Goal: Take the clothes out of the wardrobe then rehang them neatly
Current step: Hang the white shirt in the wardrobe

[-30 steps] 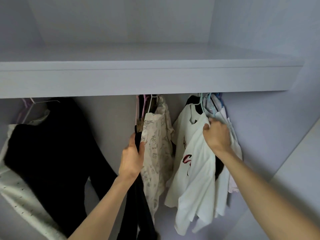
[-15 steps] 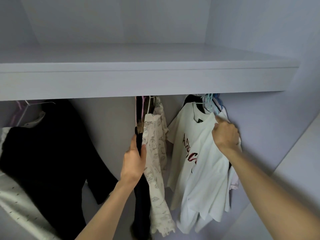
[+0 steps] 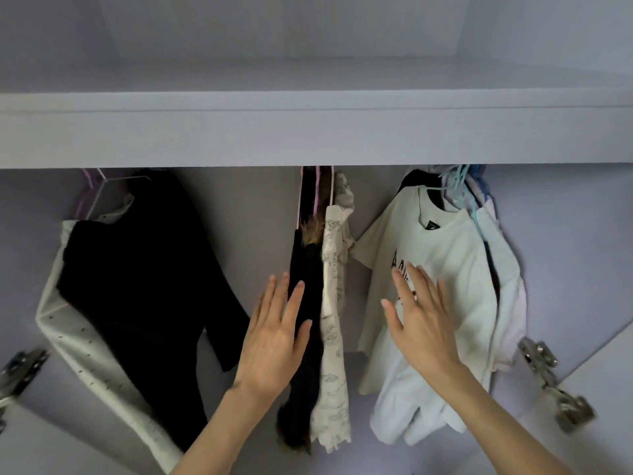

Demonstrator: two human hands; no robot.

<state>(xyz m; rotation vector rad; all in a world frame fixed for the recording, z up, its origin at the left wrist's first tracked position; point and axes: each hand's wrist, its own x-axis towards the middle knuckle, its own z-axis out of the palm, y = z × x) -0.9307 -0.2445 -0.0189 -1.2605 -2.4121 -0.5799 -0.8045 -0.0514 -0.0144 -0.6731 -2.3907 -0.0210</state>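
Note:
Clothes hang under the wardrobe shelf. At the left hang a black top and a white dotted garment. In the middle hang a black garment with a fur trim and a cream printed garment. At the right hangs a white T-shirt with dark lettering in front of other pale shirts on blue hangers. My left hand is flat with straight fingers in front of the black garment. My right hand is spread flat before the white T-shirt. Neither hand holds anything.
Metal door hinges sit at the lower right and lower left. The wardrobe's back wall shows between the clothing groups. An upper compartment lies above the shelf.
Both hands have let go of the clothes and drawn back and down with fingers spread. The view has pulled back, so the door hinges now show.

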